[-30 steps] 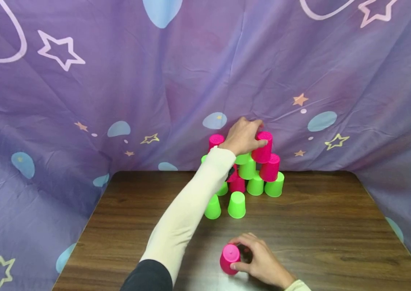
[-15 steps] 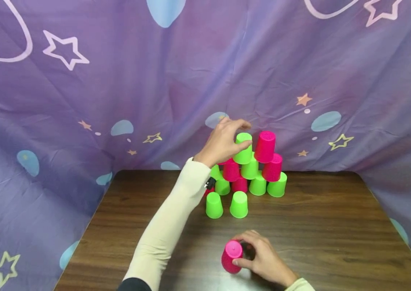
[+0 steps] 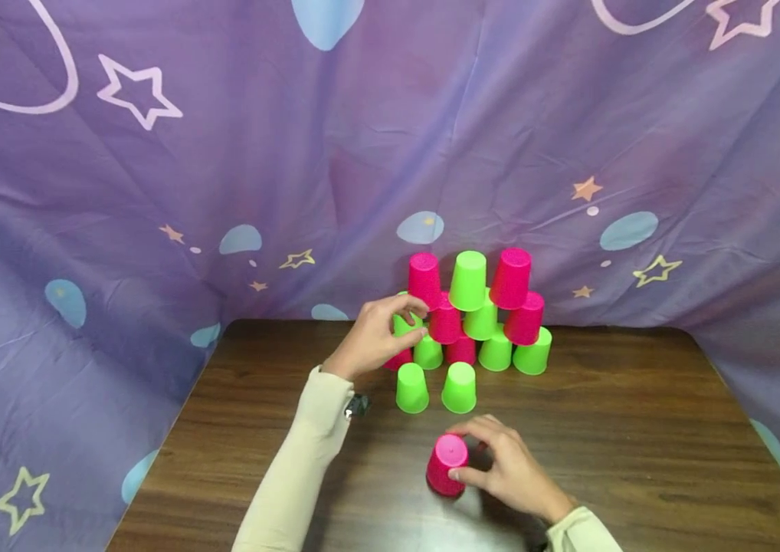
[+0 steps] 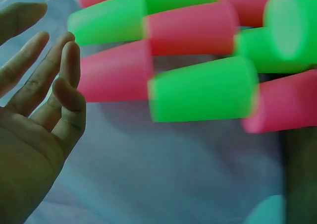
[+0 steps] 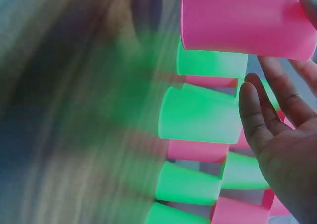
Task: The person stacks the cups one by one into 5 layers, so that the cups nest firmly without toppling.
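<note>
My left hand [image 3: 379,335] hovers in front of the left side of the stacked cups, its fingers loosely bent around nothing. Low over the near part of the table, my right hand [image 3: 510,468] pinches an upside-down pink cup [image 3: 447,468] between thumb and fingers. Whether that cup touches the tabletop I cannot tell. Upside-down green and pink cups form a stack of three tiers at the back. Along its top stand a pink cup [image 3: 424,280], a green cup [image 3: 468,280] and another pink cup [image 3: 511,278]. The left hand hides part of the lower left cups.
Two upside-down green cups, a left one [image 3: 412,389] and a right one [image 3: 459,388], stand just before the stack. A purple patterned cloth [image 3: 335,153] hangs close behind the wooden table [image 3: 624,429].
My left hand has come away from the top right pink cup, moving left and down past the stack. The right hand, still holding its pink cup, has shifted slightly toward the stack.
</note>
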A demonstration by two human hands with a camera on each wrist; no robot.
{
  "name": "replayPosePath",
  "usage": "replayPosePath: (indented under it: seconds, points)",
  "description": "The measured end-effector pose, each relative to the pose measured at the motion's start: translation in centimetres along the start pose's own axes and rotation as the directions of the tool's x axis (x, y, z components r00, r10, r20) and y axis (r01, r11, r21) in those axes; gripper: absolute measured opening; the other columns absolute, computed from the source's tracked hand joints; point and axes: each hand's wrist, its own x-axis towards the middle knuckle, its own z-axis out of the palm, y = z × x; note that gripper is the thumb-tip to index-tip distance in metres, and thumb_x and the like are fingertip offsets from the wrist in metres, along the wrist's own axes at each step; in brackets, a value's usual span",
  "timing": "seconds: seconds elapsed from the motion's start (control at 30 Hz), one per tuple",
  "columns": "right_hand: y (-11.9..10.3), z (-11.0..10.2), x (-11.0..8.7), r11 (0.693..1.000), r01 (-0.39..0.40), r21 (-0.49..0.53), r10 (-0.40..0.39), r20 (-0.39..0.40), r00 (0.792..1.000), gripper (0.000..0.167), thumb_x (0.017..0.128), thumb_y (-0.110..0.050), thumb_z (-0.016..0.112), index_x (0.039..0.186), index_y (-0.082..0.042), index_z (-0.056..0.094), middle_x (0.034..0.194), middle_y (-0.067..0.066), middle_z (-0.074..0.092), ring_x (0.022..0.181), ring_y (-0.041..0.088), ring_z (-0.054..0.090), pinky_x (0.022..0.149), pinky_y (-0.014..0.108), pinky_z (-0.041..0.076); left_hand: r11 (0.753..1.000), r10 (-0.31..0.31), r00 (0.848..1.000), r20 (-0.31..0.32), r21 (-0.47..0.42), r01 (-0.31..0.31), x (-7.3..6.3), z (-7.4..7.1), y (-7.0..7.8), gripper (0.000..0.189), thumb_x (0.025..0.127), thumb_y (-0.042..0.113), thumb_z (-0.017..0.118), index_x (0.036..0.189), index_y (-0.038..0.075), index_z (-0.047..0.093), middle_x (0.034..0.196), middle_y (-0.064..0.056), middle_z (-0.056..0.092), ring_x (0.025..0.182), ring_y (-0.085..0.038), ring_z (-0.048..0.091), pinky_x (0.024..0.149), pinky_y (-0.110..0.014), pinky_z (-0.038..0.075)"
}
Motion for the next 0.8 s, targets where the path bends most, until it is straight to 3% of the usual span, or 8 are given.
replayPosePath:
  seconds: [0.17, 0.4, 0.67, 0.8]
  points:
    - [0.0, -0.6, 0.8, 1.000, 0.000, -0.007, 0.000, 0.003, 1.000, 0.046, 0.070, -0.020, 0.091, 0.112, -0.021, 0.070, 0.104, -0.011, 0.072, 0.092, 0.001, 0.060, 0.074, 0.026, 0.055, 0.994, -0.072, 0.997, -0.016, -0.085, 0.070, -2.3, 1.7, -1.9, 0.027, 0.087, 0.012, 0.075, 0.112, 0.008, 0.070, 0.106, -0.012, 0.075, 0.088, -0.023, 0.070, 0.072, -0.025, 0.054]
    - [-0.1, -1.3, 1.7, 1.000, 0.013, -0.018, -0.013, -0.008, 1.000, 0.047, 0.069, -0.021, 0.091, 0.111, -0.020, 0.071, 0.103, -0.010, 0.073, 0.091, 0.001, 0.060, 0.073, 0.024, 0.054, 0.986, -0.134, 0.988, -0.075, -0.111, 0.125, -4.8, 3.8, -4.3, 0.025, 0.085, 0.010, 0.076, 0.109, 0.006, 0.069, 0.101, -0.014, 0.075, 0.088, -0.027, 0.069, 0.079, -0.036, 0.058]
    - [-0.2, -2.4, 3.1, 0.997, 0.059, -0.043, -0.059, 0.014, 0.998, 0.047, 0.068, -0.021, 0.092, 0.110, -0.018, 0.070, 0.101, -0.009, 0.072, 0.090, 0.002, 0.060, 0.073, 0.024, 0.055, 0.966, -0.242, 0.961, -0.133, -0.123, 0.226, -6.7, 6.0, -6.5, 0.036, 0.081, 0.009, 0.078, 0.116, 0.008, 0.068, 0.112, -0.011, 0.074, 0.100, -0.034, 0.069, 0.093, -0.047, 0.054]
    - [-0.2, -3.1, 3.9, 0.997, 0.057, -0.049, -0.057, 0.006, 0.998, 0.047, 0.069, -0.019, 0.091, 0.111, -0.019, 0.070, 0.100, -0.010, 0.071, 0.087, 0.001, 0.059, 0.073, 0.025, 0.055, 0.963, -0.255, 0.959, -0.126, -0.119, 0.241, -7.1, 6.7, -7.0, 0.044, 0.080, 0.010, 0.080, 0.121, 0.007, 0.066, 0.117, -0.013, 0.073, 0.103, -0.030, 0.069, 0.097, -0.049, 0.053]
